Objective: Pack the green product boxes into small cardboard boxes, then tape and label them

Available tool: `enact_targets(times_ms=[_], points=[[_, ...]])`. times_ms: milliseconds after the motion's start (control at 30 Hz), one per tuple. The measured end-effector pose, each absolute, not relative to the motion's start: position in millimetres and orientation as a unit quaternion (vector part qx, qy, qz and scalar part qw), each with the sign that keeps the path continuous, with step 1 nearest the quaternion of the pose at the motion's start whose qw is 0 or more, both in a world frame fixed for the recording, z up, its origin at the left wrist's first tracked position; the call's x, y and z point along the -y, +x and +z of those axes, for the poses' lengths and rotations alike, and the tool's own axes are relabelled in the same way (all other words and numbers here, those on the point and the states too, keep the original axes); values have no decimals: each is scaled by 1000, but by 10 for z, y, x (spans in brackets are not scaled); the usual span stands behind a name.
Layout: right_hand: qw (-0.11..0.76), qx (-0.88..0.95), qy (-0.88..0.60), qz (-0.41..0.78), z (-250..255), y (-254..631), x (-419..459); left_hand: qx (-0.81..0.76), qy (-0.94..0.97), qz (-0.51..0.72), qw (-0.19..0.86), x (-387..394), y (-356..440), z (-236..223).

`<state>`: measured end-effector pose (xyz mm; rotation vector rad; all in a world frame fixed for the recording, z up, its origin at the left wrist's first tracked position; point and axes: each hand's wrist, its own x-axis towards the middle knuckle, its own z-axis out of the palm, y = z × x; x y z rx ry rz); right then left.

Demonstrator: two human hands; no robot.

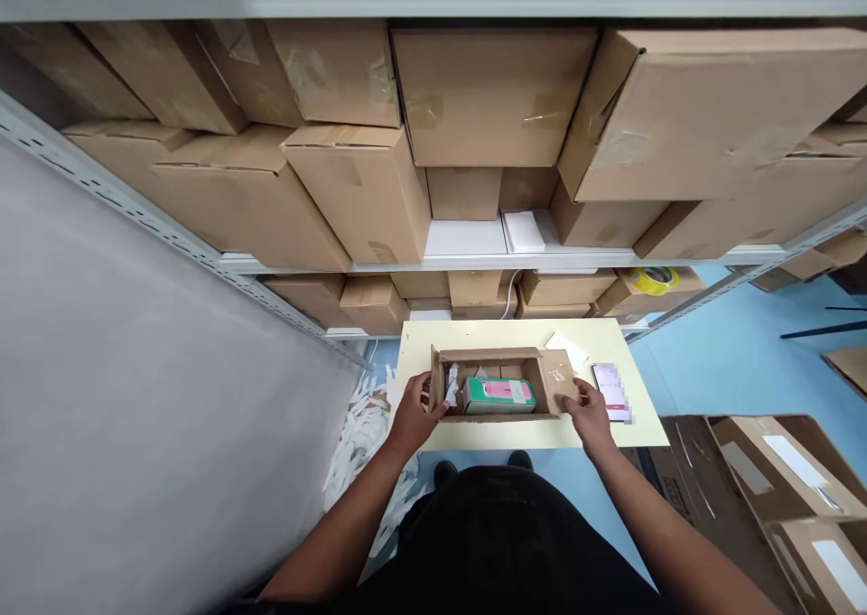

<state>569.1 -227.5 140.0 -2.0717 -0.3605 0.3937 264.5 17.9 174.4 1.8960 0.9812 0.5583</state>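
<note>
An opened cardboard box (494, 354) lies on the pale yellow table (467, 434) in front of me. Inside it sits a green and pink packaged box (499, 396), with crumpled white paper (452, 384) at its left end. My left hand (415, 413) grips the left end flap, thumb on the inner side. At the other end, my right hand (586, 409) pinches the right flap (558, 378), which is folded outward. Part of the fingers of both hands is hidden behind the cardboard.
A phone (611, 393) and a white paper (567, 349) lie on the table's right side. Shelves ahead hold stacked cartons (494, 91) and a yellow tape roll (654, 279). White paper strips (358, 443) cover the floor at left; cartons (778, 466) stand at right.
</note>
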Motion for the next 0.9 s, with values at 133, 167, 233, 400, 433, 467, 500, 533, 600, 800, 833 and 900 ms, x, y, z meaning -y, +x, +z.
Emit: enact_targets(times_ms=[133,167,233,400,433,467,500,533,600,800,833,900], points=[[446,239,-850,146,1656,5852,2217,-353,815,185,420,-108,2727,1967],[438,265,-845,155,1726,5871,2182,-344,823,166,420,-115,2748,2025],[420,314,-834,170,1844,5878,2098,-327,832,132,428,-166,2800,2135],[373,413,-816,157,1955,5816,1927,-403,823,56,397,-427,3089,2363],[368,421,-815,152,1953,5809,1913,-435,824,35,363,-483,3176,2401],[364,427,-814,149,1948,5806,1906,-459,827,11,326,-537,3266,2436],[360,431,-814,147,1943,5806,1905,-477,830,-9,288,-588,3357,2468],[356,435,-814,146,1940,5808,1910,-490,833,-23,256,-637,3444,2496],[350,446,-811,145,1942,5807,1928,-508,834,-36,214,-726,3594,2536],[355,487,-779,174,1979,5731,1963,-523,819,23,235,-815,3739,2426],[355,496,-772,179,1981,5719,1957,-515,811,48,272,-782,3711,2370],[349,515,-760,189,1977,5715,1939,-474,789,92,381,-677,3608,2243]])
